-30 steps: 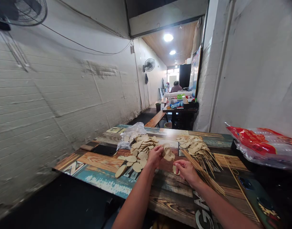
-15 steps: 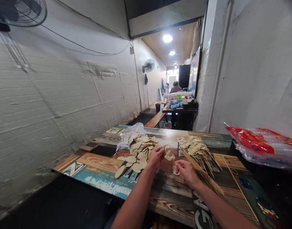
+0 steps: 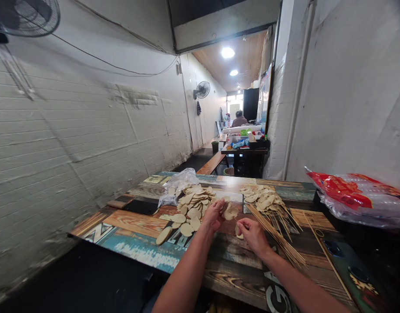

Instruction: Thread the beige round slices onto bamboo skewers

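In the middle of the table, my left hand (image 3: 214, 216) is closed on thin, pale oval slices (image 3: 230, 211), bunched and folded. My right hand (image 3: 252, 232) pinches a thin bamboo skewer whose upper end runs to the slices; most of it is hidden by my fingers. Partly behind the right fingers lies one loose slice (image 3: 239, 236). Left of my hands spreads a heap of loose flat slices (image 3: 195, 200). Beyond my right hand is a pile of skewered slices (image 3: 263, 200), sticks pointing toward me. Bare bamboo skewers (image 3: 280, 239) lie in a bundle beside that pile.
A clear plastic bag (image 3: 183, 178) sits behind the loose heap, near a black flat object (image 3: 141, 207). At right are a phone (image 3: 346, 265) and a red-and-clear plastic package (image 3: 353, 191). A person (image 3: 239, 119) sits far back, beyond a cluttered table (image 3: 245, 151).
The view has shifted slightly. Both hands stay close together at the slices and skewer, with only small finger movement; the piles look the same.
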Demonstrator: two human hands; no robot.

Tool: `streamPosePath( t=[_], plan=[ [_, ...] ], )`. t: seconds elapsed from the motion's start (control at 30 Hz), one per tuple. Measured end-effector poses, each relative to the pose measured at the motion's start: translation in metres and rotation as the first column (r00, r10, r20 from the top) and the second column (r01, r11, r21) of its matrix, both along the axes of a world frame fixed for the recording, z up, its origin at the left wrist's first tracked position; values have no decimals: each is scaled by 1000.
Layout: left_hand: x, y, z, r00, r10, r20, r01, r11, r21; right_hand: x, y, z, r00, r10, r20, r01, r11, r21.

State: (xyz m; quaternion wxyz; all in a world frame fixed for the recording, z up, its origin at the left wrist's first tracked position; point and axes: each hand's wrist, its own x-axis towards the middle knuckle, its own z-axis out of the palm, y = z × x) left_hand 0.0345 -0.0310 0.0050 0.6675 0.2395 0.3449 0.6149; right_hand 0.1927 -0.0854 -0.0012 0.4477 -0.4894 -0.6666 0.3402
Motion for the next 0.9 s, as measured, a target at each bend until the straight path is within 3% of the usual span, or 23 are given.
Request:
streamPosePath(
  t=[0.2,0.53,0.67,0.9],
  plan=[
    [16,-5,1,983,-162,88,174,975,-141,-6,8,-5,976,-71,-208,49,993,-109],
    [35,-8,-10,946,-301,125,315,942,-117,-13,11,-5,905,-115,-410,27,976,-214],
    [36,-5,-11,970,-200,136,218,966,-137,-13,6,-5,906,-92,-413,-15,968,-251],
    [34,-7,2,981,-58,185,97,973,-209,-10,-1,-6,958,-29,-284,-33,977,-210]
  ],
)
